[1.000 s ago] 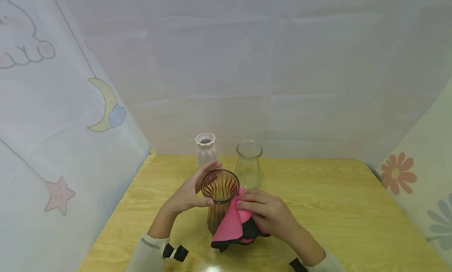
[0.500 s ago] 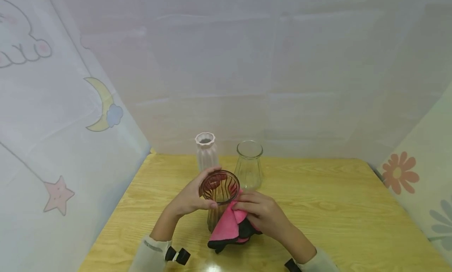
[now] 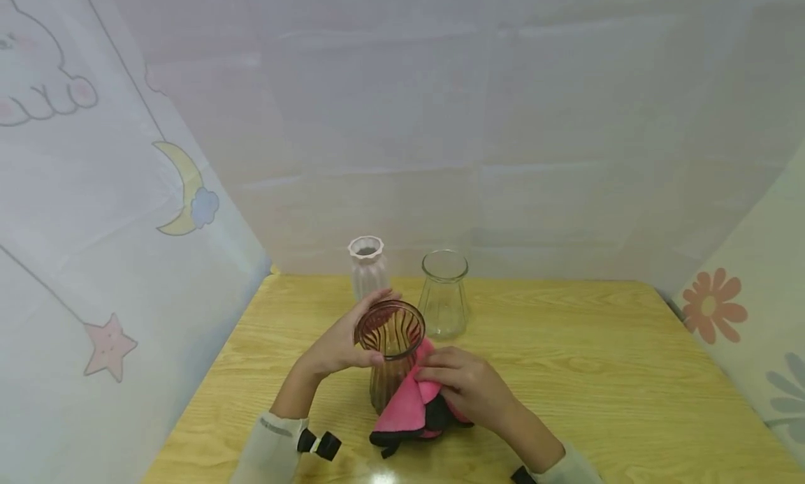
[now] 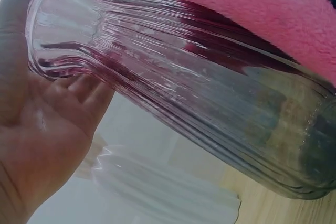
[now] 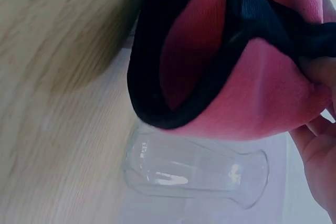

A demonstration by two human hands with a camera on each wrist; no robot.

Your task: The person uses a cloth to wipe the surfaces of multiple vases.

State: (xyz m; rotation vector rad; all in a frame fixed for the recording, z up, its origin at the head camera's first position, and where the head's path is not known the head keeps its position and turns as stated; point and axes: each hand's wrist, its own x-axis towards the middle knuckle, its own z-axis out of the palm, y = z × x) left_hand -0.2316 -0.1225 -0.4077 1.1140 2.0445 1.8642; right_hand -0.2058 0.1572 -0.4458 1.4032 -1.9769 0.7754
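A ribbed brownish-purple glass vase (image 3: 385,386) stands in front of the person, its round mouth facing up. Around its neck the left hand (image 3: 337,343) holds it, thumb on the near side and fingers behind the rim. The right hand (image 3: 473,387) pinches a pink cloth with black edging (image 3: 404,413) and holds it against the vase's right side. In the left wrist view, the pink cloth (image 4: 257,9) lies along the vase's wall (image 4: 173,82). Folds of the cloth (image 5: 257,98) hang from the right fingers in the right wrist view and hide part of that hand.
Behind the left hand stands a white fluted vase (image 3: 369,276). A clear glass vase (image 3: 444,309) is at the back, beyond the right hand. All stand on a wood-grain table (image 3: 597,372), with pale printed sheets (image 3: 402,121) hanging behind and at both sides.
The right hand and the cloth have shifted slightly left and nearer the person along the vase. The left hand stays at the neck, its fingers moving a little. The other vases have not moved.
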